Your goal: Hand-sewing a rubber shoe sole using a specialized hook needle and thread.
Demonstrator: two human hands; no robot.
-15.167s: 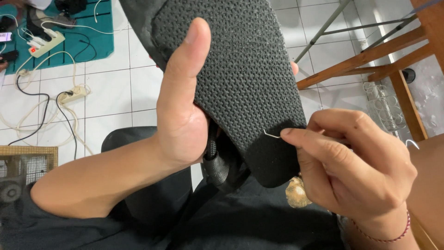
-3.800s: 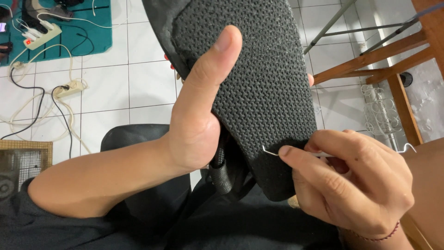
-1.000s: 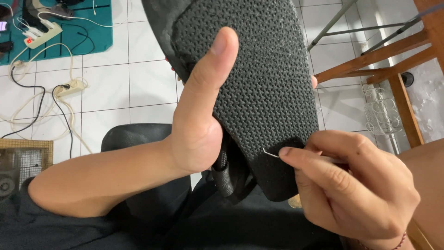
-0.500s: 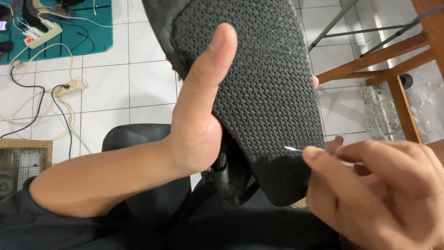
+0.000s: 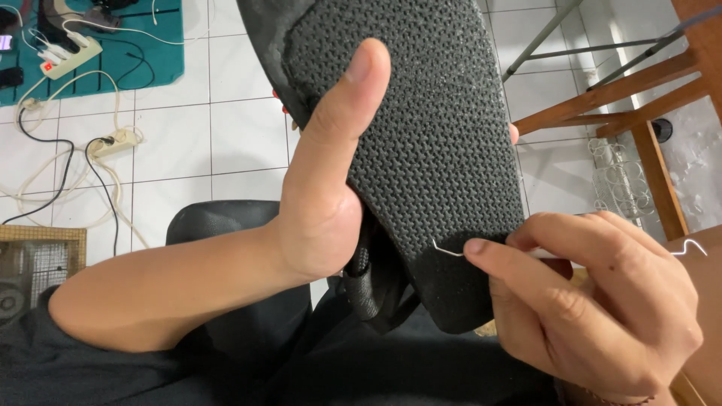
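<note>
My left hand [image 5: 323,188] grips a black sandal [image 5: 421,143] with its textured sole turned up towards me, thumb pressed flat along the sole. Black straps [image 5: 372,289] hang below the heel. My right hand [image 5: 594,301] pinches a thin hooked metal needle [image 5: 448,250] between thumb and forefinger. Its bent tip rests on the sole near the heel edge. A short curl of white thread [image 5: 688,248] shows beside my right wrist.
A white tiled floor [image 5: 180,135] lies below. At top left a teal mat [image 5: 150,53] holds power strips [image 5: 71,56] and cables. A wooden chair frame [image 5: 647,98] stands at right, a wire rack [image 5: 620,184] beside it. A woven box [image 5: 34,263] sits at left.
My right hand had drawn the needle away to the right half a second ago; it has now come back so the hooked tip rests on the heel. The left hand holds steady.
</note>
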